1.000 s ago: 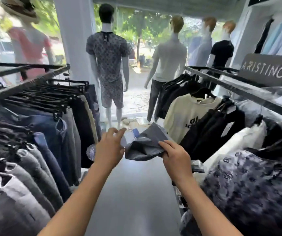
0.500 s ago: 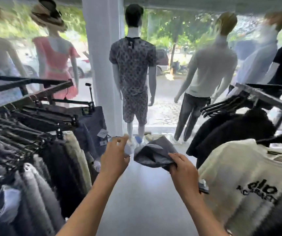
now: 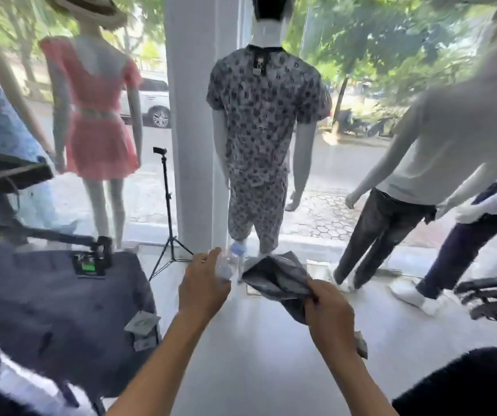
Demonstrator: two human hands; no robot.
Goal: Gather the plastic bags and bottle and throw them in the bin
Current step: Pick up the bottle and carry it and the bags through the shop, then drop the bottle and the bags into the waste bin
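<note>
Bottle point(image 3: 228, 263) left of bag point(image 3: 274, 279)

Floor point(image 3: 241, 355): pale grey, glossy, reflecting daylight.
Window point(image 3: 346, 85): daylight pouring in; mannequins point(image 3: 259, 130) standing with backs turned.
Pillar point(image 3: 193, 115): white, dividing the glass.
Tripod point(image 3: 167, 217): black, standing beside the pillar.
Clothing rack point(image 3: 31, 229): hanging dark trousers, left.

Both bare forearms reached up from the bottom edge toward frame center. Left hand point(image 3: 203, 285) sat left of center, back toward the camera, fingers curled forward in a closed grip, thumb up near the top. Right hand point(image 3: 329, 310) sat lower right of center, knuckles up, thumb and fingers pinched together at its upper left. Hands near each other, not touching. Wrists straight, no sleeves.
</note>
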